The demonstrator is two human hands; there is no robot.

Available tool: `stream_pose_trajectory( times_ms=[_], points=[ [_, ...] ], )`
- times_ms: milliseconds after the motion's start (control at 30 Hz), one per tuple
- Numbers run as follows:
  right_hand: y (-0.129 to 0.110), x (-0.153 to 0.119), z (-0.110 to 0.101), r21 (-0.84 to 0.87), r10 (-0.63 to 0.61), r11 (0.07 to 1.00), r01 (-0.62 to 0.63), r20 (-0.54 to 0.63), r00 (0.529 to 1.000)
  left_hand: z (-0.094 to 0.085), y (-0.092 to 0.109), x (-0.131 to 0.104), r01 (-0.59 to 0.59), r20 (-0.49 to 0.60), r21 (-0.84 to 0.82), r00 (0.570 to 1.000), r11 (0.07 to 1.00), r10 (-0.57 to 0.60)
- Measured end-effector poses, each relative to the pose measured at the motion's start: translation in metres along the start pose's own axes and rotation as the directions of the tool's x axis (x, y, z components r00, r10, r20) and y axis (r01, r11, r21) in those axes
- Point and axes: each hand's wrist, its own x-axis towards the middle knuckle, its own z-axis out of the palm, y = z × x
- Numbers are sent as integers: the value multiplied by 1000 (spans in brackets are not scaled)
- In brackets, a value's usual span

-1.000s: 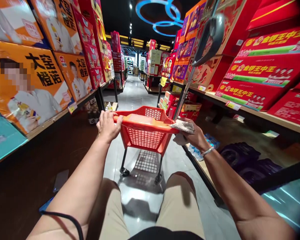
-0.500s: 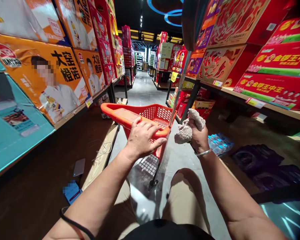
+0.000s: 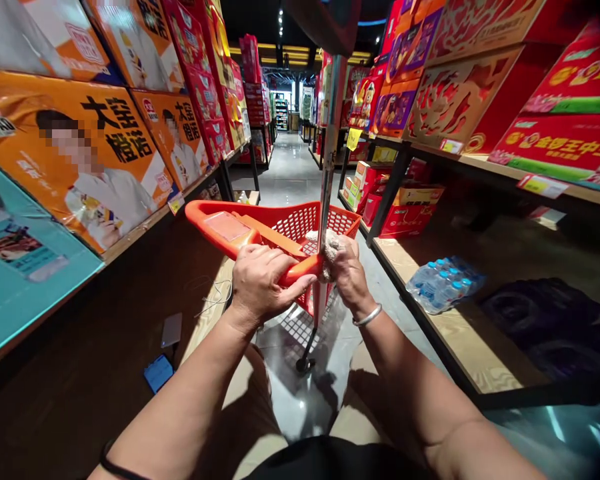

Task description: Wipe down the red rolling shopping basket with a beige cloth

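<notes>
An orange-red plastic shopping cart [image 3: 220, 215] stands in front of me, its basket pierced with square holes. My left hand [image 3: 265, 277] is closed over the near bar of its handle. A grey-white cloth [image 3: 333, 248] is bunched in my right hand [image 3: 349, 270], pressed against the right end of the handle beside an upright metal pole [image 3: 329, 147]. Part of the cloth hides behind the pole and my fingers. The pole rises in front of the cart, with a dark part at its top.
Orange drink cartons [image 3: 80, 153] line the left shelf, red gift boxes [image 3: 560, 147] the right one. A pack of bottled water [image 3: 443, 283] lies on the low right shelf. A blue device [image 3: 159, 373] and a grey one [image 3: 171, 329] lie low on the left. The aisle floor [image 3: 290, 160] runs ahead.
My right hand has moved left with the cloth, from beside the cart onto the handle's end by the pole. The pole now looks more upright. My left hand stays on the handle.
</notes>
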Motion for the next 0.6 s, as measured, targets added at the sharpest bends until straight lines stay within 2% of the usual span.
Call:
stream_pose_trajectory(
  times_ms=[100, 200, 267, 367, 433, 500, 600],
  points=[
    [10, 2, 9, 31, 16, 999, -13, -98, 995, -5, -4, -3, 7, 13, -30, 1000, 1000, -7],
    [19, 12, 9, 68, 65, 996, -57, -124, 990, -8, -7, -4, 16, 39, -59, 999, 998, -14],
    [11, 14, 5, 67, 85, 995, -74, -186, 979, -9, -8, -4, 17, 45, -78, 999, 997, -14],
    [-19, 4, -1, 19, -34, 999, 41, -260, 965, -11, -11, -4, 19, 30, -126, 999, 992, -15],
    [-37, -8, 2, -25, -164, 986, 162, -177, 971, -12, -13, -6, 28, 20, -148, 999, 989, -26],
    [-42, -21, 11, -67, -263, 963, 260, -57, 963, -13, -15, -7, 51, 20, -160, 999, 986, -49],
    [-19, -43, 29, -156, -317, 936, 315, 12, 948, -15, -22, -10, 83, 18, -177, 997, 981, -81]
  ],
)
